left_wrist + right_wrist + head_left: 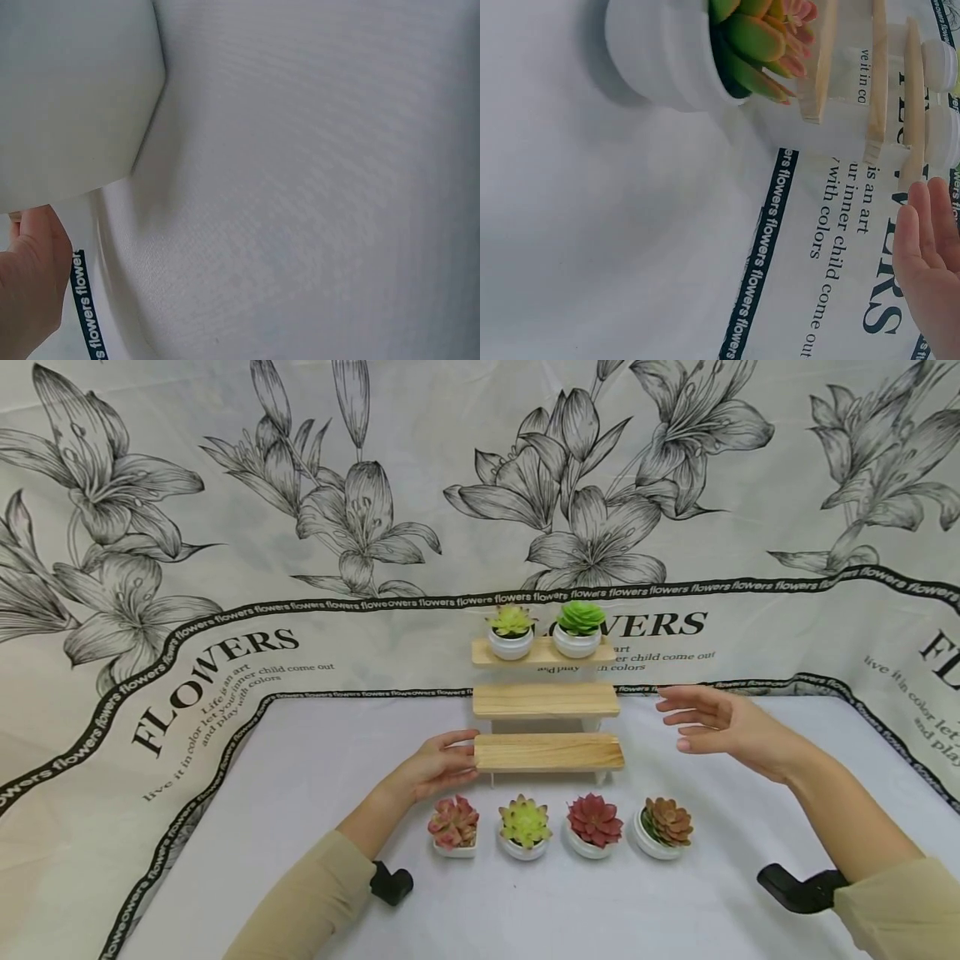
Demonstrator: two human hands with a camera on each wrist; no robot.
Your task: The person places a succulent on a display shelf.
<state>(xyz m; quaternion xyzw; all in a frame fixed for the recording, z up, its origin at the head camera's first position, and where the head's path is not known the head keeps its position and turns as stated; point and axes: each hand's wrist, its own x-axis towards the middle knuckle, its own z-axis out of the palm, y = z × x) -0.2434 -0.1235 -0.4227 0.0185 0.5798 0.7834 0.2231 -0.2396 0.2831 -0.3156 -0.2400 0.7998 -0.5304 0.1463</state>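
In the head view, a three-step wooden display stand [547, 752] stands on clear supports. My left hand [438, 764] is at the left end of its lowest step, fingertips touching or very near it. My right hand [727, 731] hovers right of the stand, fingers extended and holding nothing. On the top step sit a yellow-green succulent [511, 631] and a bright green succulent [578, 628] in white pots. In front of the stand are a pink succulent [453, 825], a yellow-green one with reddish tips, a dark red one [594, 821] and a brownish-orange one [666, 825].
A white cloth [322, 827] covers the table. Behind it hangs a floral curtain [420, 527] with black lettered bands. A large white pot [67, 97] fills the upper left of the left wrist view. Black wrist mounts [802, 889] protrude beside the sleeves.
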